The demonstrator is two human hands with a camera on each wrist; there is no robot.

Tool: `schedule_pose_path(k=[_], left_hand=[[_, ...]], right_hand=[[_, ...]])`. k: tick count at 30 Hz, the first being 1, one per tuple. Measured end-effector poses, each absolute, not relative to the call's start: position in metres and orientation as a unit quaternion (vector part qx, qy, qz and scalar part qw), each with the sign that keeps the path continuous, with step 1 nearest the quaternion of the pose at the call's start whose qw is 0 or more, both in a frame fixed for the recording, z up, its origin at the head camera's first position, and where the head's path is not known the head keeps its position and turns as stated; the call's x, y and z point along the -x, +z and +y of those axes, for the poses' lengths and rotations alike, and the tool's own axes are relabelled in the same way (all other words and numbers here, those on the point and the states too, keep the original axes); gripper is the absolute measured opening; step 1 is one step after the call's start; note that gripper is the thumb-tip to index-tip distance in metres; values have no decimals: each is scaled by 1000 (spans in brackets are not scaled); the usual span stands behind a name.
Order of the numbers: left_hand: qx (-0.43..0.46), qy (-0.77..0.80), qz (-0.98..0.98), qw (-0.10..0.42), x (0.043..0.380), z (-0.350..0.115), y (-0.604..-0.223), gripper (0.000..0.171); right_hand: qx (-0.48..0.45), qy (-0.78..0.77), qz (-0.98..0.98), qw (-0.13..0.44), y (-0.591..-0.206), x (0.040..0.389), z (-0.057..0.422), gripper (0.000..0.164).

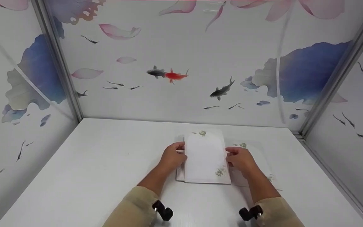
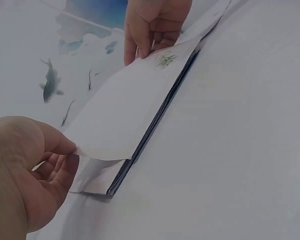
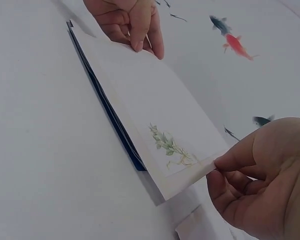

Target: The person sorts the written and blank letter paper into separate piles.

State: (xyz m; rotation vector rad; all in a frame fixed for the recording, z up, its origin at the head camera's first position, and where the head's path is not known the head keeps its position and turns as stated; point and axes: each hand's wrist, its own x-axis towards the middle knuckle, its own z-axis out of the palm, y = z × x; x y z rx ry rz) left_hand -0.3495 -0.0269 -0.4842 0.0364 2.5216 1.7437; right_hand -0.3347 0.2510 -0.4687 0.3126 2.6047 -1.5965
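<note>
Two hands share one white sheet (image 1: 204, 157) in the head view, the left hand (image 1: 173, 156) pinching its left edge and the right hand (image 1: 240, 158) pinching its right edge. The sheet is over the far half of a white bench (image 1: 106, 164), in front of the back wall panel (image 1: 169, 104). It is a plain upright rectangle with a small green plant print (image 1: 202, 133) at the top and a leafy spray (image 1: 220, 172) near its lower right corner. Faint pinkish marks by the spray are too small to tell whether they are writing. A dark-edged stack (image 1: 180, 176) shows from under the sheet on the left. To the right lies a second sheet (image 1: 257, 156) with similar prints, partly covered by the right forearm.

In the left wrist view, the left hand's thumb and fingers are clamped on the near edge of the white sheet, which bows slightly above the stack's dark edge. The right hand grips the opposite edge.

In the right wrist view, the right hand nips the white sheet's near edge between thumb and fingers, close to the green spray; the left hand holds the far edge. The stack's edge looks dark blue here, with layers visible, and the white sheet's near end juts past it.
</note>
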Motion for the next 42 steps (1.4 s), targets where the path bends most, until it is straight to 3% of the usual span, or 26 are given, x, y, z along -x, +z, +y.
schedule_pose_path(k=[21,31,42], left_hand=[[-37,591,803,68,340,70,-483,62],[-23,615,787,44,327,122,-488,53],[-44,585,806,72,322,131,-493,53]], right_hand=[[-131,-506,852,27,-467,318,348,49],[-138,-490,861,3,-466,303,389,50],[-167,-468,868,4,-475,303,406,51]])
